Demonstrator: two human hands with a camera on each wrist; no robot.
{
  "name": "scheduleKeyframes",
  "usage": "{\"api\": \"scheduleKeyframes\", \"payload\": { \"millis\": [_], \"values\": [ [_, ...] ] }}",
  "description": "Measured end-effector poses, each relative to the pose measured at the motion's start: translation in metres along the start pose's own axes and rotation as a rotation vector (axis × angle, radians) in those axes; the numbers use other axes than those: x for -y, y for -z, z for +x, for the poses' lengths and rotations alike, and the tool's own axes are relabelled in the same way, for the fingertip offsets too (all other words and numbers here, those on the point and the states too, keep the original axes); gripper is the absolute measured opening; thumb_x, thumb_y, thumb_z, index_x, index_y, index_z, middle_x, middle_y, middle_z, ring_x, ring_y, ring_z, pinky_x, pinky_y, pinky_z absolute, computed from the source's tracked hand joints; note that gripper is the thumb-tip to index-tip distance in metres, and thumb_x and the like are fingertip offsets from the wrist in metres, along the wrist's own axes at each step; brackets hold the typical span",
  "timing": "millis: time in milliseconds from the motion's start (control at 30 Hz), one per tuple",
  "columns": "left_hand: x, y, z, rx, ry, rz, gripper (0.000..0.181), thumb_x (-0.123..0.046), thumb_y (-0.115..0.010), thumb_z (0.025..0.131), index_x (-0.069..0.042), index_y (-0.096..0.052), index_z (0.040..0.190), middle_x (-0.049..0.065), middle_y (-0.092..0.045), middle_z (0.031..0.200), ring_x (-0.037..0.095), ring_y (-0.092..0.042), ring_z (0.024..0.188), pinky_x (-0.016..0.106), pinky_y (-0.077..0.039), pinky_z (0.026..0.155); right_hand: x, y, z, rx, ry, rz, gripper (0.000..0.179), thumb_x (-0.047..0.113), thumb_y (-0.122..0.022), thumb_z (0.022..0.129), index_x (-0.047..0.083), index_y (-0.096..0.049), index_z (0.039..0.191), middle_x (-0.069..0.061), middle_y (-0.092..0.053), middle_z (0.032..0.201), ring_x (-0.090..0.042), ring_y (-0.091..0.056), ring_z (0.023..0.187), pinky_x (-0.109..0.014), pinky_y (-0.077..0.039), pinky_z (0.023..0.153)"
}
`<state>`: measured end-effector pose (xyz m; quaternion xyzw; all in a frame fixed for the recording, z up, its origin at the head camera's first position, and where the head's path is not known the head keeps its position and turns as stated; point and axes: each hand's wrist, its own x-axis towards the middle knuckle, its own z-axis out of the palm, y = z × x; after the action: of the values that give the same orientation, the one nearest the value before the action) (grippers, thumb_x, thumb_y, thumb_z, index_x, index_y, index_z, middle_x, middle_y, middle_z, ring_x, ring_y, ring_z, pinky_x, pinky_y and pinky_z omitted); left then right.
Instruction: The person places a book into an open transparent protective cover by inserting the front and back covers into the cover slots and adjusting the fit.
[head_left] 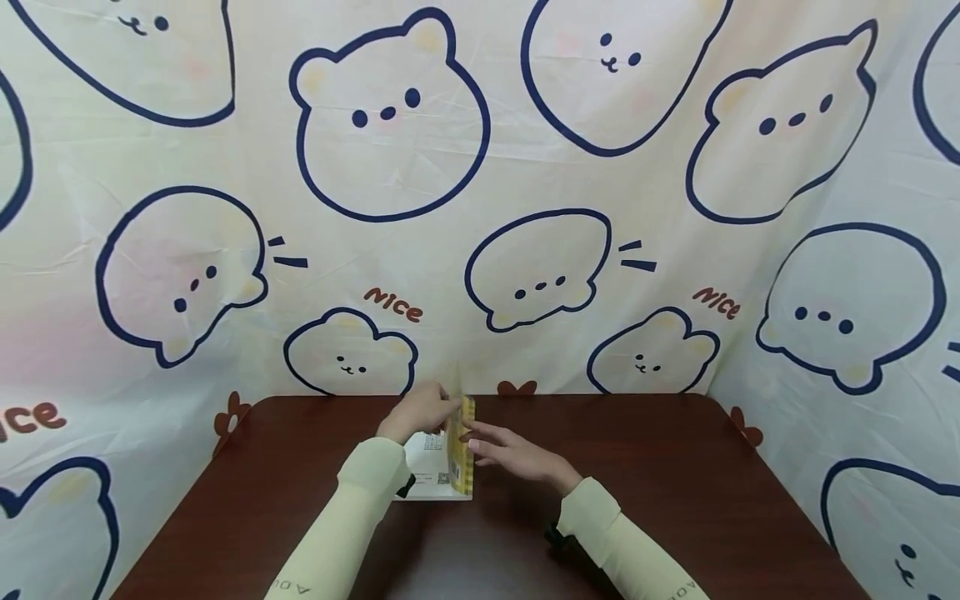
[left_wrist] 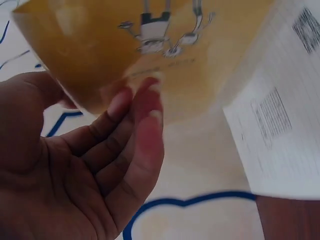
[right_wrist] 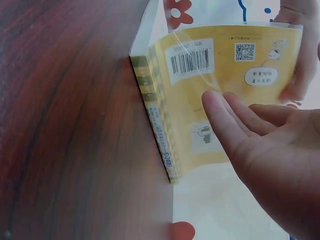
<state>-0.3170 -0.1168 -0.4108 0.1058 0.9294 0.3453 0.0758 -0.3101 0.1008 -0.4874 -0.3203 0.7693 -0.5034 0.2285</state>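
Note:
A book with a yellow cover (head_left: pixel 456 467) lies on the table, its cover standing upright along the spine and a white printed page (head_left: pixel 418 489) showing to the left. My left hand (head_left: pixel 420 410) pinches the free edge of this cover, thumb on one face and fingers on the other, as the left wrist view shows. On the cover's outer side, my right hand (head_left: pixel 521 457) has its fingers extended, fingertips right at the yellow surface. The right wrist view shows a barcode label (right_wrist: pixel 191 61), a QR code (right_wrist: pixel 245 52) and the checkered spine (right_wrist: pixel 159 125).
The dark brown wooden table (head_left: pixel 637 467) extends around the book on both sides. Behind it and at the sides hangs a pale cloth (head_left: pixel 442 183) printed with bear faces. A dark band (head_left: pixel 557 536) shows at my right sleeve.

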Motion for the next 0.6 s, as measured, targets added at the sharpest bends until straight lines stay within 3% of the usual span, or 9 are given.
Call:
{"api": "scheduleKeyframes", "payload": {
  "millis": [233,433,600],
  "values": [
    [0.033,0.008,-0.008,-0.016,0.089,-0.086,0.021,-0.011,-0.056,0.1,0.005,-0.07,0.102,0.009,-0.07,0.08,0.015,-0.057,0.056,0.035,-0.057,0.059,-0.003,-0.007,-0.002,-0.052,-0.045,-0.089,0.072,0.055,-0.043,0.105,0.015,-0.026,0.163,-0.007,-0.045,0.157,-0.022,-0.05,0.138,-0.053,-0.04,0.114],
    [0.061,0.003,-0.012,-0.036,0.122,-0.021,0.024,-0.013,-0.053,0.102,0.004,-0.07,0.104,0.007,-0.068,0.076,0.015,-0.062,0.06,0.025,-0.048,0.053,-0.009,-0.013,0.002,-0.1,-0.038,-0.121,0.072,0.051,-0.047,0.105,0.013,-0.025,0.162,-0.006,-0.039,0.16,-0.022,-0.044,0.142,-0.052,-0.037,0.116],
    [0.077,-0.002,-0.019,-0.06,0.135,-0.022,0.024,-0.014,-0.052,0.105,0.005,-0.068,0.107,0.008,-0.067,0.075,0.015,-0.065,0.062,0.023,-0.046,0.052,-0.009,-0.021,0.009,-0.117,-0.022,-0.243,0.075,0.047,-0.051,0.105,0.007,-0.023,0.162,-0.011,-0.035,0.161,-0.026,-0.036,0.148,-0.053,-0.033,0.118]
  ]
}}
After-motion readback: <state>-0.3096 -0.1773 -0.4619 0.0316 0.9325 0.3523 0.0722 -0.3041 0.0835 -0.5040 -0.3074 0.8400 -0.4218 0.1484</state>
